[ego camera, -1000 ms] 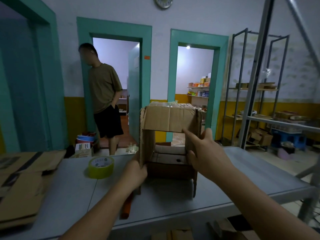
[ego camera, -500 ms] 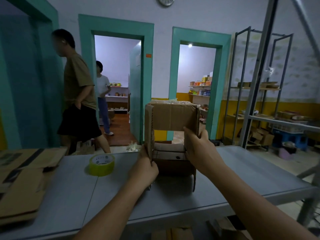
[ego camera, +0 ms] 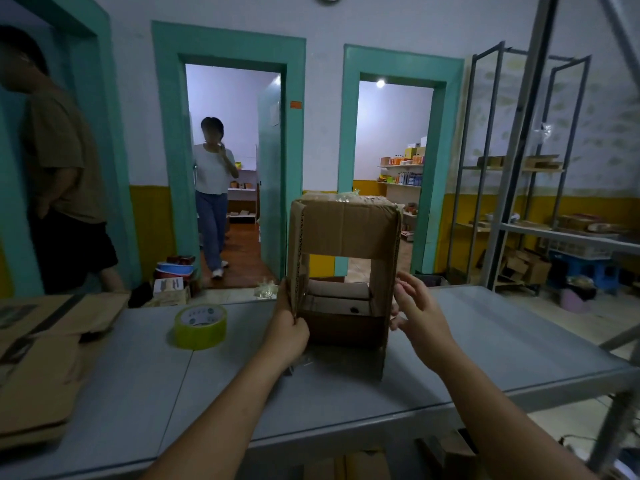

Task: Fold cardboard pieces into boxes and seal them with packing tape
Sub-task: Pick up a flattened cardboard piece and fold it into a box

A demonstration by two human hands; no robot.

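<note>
A brown cardboard box (ego camera: 346,226) stands on end on the grey table (ego camera: 485,341), its open side facing me, flaps showing inside. My left hand (ego camera: 289,332) grips the box's left flap edge near the bottom. My right hand (ego camera: 415,313) is at the box's right wall with fingers spread and loosely bent; I cannot tell whether they touch it. A roll of yellow-green packing tape (ego camera: 201,325) lies flat on the table, left of the box.
Flat cardboard sheets (ego camera: 41,368) are stacked at the table's left end. A person in a brown shirt (ego camera: 59,174) stands at far left, another person (ego camera: 213,188) walks in the left doorway. Metal shelving (ego camera: 519,168) rises on the right.
My right hand has come off the box's front right edge and moved out beside the right wall. The brown-shirted person walked further left; the second person stepped nearer in the doorway.
</note>
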